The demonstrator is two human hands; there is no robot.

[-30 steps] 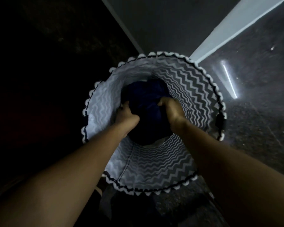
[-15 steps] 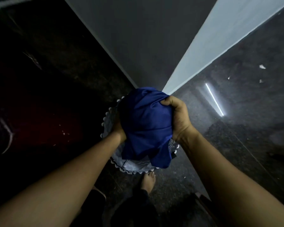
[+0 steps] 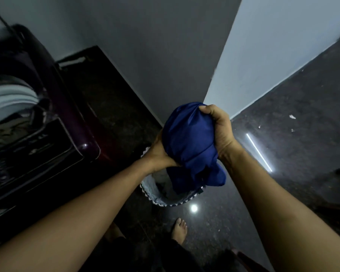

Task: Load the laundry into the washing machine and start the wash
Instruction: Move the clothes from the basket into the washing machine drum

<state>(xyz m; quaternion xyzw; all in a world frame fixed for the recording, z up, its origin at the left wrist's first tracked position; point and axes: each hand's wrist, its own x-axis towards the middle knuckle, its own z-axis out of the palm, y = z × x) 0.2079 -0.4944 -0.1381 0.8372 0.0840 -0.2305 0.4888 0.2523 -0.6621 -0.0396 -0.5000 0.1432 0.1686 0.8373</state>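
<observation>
A bunched blue garment [image 3: 188, 146] is held up in front of me, above the laundry basket [image 3: 151, 191] with its zigzag lining. My left hand [image 3: 159, 154] grips the bundle from its lower left side, partly hidden behind the cloth. My right hand [image 3: 218, 128] grips the top right of it, fingers curled over the fabric. A loose end of the cloth hangs down over the basket's mouth. At the left stands the dark top-loading washing machine [image 3: 53, 122], its lid up and its drum opening [image 3: 10, 99] showing.
A grey wall corner [image 3: 185, 55] rises just behind the basket. The dark polished floor [image 3: 283, 154] stretches to the right with a bright light streak on it. My bare foot [image 3: 180, 230] stands just below the basket.
Both hands lifted the blue garment out of the basket and raised it higher. The view swung up and left, bringing the washing machine into sight.
</observation>
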